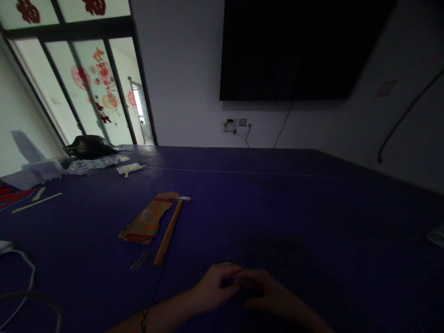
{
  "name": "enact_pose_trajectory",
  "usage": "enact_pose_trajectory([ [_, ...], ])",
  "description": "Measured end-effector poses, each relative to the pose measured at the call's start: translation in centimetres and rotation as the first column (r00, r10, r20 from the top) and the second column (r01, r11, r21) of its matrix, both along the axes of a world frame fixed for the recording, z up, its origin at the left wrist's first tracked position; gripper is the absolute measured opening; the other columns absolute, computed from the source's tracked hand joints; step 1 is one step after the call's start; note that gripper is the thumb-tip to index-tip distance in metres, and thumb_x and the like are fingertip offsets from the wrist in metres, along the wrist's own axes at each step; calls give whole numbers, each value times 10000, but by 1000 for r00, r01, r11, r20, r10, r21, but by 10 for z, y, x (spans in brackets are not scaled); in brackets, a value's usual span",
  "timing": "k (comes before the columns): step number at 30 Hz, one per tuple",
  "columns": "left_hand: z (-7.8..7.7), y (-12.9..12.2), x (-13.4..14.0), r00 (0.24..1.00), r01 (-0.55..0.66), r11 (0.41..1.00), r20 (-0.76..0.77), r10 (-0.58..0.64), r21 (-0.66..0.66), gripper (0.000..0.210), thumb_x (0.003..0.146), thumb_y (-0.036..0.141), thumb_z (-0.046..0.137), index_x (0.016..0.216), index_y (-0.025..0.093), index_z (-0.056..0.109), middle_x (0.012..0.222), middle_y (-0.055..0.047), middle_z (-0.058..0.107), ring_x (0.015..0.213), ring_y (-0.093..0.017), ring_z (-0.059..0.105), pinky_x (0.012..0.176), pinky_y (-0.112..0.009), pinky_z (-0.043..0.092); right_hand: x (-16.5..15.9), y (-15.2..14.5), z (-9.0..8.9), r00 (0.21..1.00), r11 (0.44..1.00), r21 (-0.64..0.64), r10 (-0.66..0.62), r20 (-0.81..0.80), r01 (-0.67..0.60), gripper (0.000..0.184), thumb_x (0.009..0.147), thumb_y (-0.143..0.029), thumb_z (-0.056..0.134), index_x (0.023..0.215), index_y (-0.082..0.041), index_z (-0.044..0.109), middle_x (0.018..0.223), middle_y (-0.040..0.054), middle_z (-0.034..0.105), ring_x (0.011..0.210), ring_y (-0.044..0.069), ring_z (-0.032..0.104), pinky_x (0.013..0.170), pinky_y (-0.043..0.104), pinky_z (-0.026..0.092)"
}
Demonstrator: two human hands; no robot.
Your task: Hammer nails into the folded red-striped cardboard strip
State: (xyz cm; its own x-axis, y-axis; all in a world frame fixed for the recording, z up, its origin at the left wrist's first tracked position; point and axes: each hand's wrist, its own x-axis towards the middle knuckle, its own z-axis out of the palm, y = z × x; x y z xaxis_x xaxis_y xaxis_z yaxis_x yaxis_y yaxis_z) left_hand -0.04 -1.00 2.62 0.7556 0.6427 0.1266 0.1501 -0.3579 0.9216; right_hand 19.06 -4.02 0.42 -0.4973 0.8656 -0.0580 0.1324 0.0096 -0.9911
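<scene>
while the left hand [212, 287] and right hand [269, 294] met at the fingertips, whether they gripped anything could not be determined. the wooden-handled hammer [169, 232] lay forward-left, beside nails [140, 261] and torn cardboard [147, 219].

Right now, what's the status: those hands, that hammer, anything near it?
Left hand meeting right hand; too dark to tell if anything's held. Hammer lying untouched. Cardboard and nails close by it.
</scene>
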Motion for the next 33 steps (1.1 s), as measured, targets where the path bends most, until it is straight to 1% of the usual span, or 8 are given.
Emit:
enact_pose_trajectory([
  [2,0,0,0,1000,2,1000,-3,-2,-3,300,727,78,480,993,162,592,963,-43,605,911,-171,542,823,-290,410,0,0,-1,1000,1000,7,-15,-8,15,484,599,-275,729,1056,-220,580,1130,85,584,1067,249,530,950,434,361],
  [6,1,0,1,1000,-14,1000,5,14,-13,299,719,71,489,991,135,595,959,-62,601,901,-172,549,809,-283,421,-1,0,0,1000,1000,25,11,0,-11,458,612,-322,711,1043,-227,591,1122,86,596,1066,258,530,952,457,351],
  [9,1,1,1,1000,-8,1000,4,8,1,305,719,76,497,1000,144,595,967,-56,604,909,-172,546,818,-286,417,-1,-1,3,1000,1000,23,2,5,-2,467,612,-323,709,1053,-227,588,1129,84,593,1070,255,526,950,452,355],
  [13,-1,1,0,1000,-5,1000,2,5,0,308,730,90,497,1015,153,593,982,-55,609,916,-174,547,822,-292,418,-1,0,7,998,999,22,41,39,-42,458,624,-315,700,1060,-227,592,1142,86,590,1082,260,514,959,462,339],
  [17,-5,2,0,1000,-12,1000,-4,12,-5,324,725,93,503,1030,162,588,1006,-55,606,939,-178,542,837,-299,414,-2,0,9,999,999,28,38,14,-38,454,621,-311,701,1056,-229,597,1132,80,599,1070,260,523,955,459,344],
  [21,-5,2,0,1000,-7,1000,14,7,-3,308,720,88,501,1006,152,594,980,-56,611,927,-180,548,831,-295,415,-2,0,7,999,999,22,41,17,-41,439,629,-279,702,1052,-222,599,1132,83,597,1074,258,522,951,444,352],
  [26,-4,2,0,1000,-9,1000,15,9,-12,317,729,90,494,1024,162,586,1003,-54,609,940,-179,547,840,-299,410,0,0,3,999,1000,18,12,30,-12,479,612,-302,710,1067,-218,584,1148,88,580,1087,263,512,958,446,347],
  [33,-3,1,0,1000,-3,1000,18,3,-11,318,732,92,497,1030,156,587,1004,-61,609,937,-183,545,840,-300,409,0,-1,4,999,1000,26,10,44,-11,465,620,-313,704,1061,-223,588,1132,91,586,1075,264,519,958,455,343],
])
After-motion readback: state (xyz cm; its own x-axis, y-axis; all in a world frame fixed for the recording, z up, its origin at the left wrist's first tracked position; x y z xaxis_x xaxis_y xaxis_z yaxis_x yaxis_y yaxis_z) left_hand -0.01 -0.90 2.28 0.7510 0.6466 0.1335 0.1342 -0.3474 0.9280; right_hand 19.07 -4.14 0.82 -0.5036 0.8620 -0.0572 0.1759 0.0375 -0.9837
